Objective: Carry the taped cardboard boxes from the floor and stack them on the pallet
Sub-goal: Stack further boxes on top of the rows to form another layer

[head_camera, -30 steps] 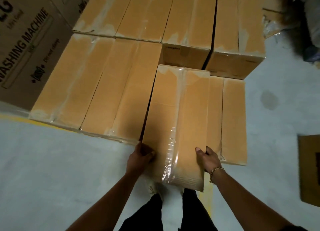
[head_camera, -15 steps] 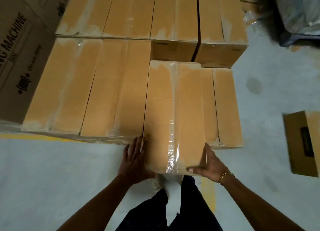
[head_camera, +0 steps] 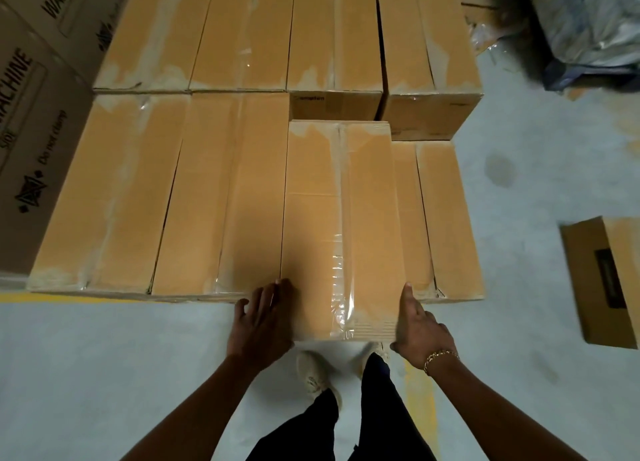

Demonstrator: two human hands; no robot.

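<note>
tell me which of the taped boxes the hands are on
The front box overhanging the stack's near edge, third from the left: left hand and right hand flank its near end.

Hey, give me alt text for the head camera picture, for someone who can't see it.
A person's left hand and right hand press the sides of a taped cardboard box on a stack of similar boxes, its near end overhanging. Another box lies on the floor.

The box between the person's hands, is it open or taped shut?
Taped shut. The box has both top flaps lying flat, with clear glossy tape running along their centre seam.
</note>
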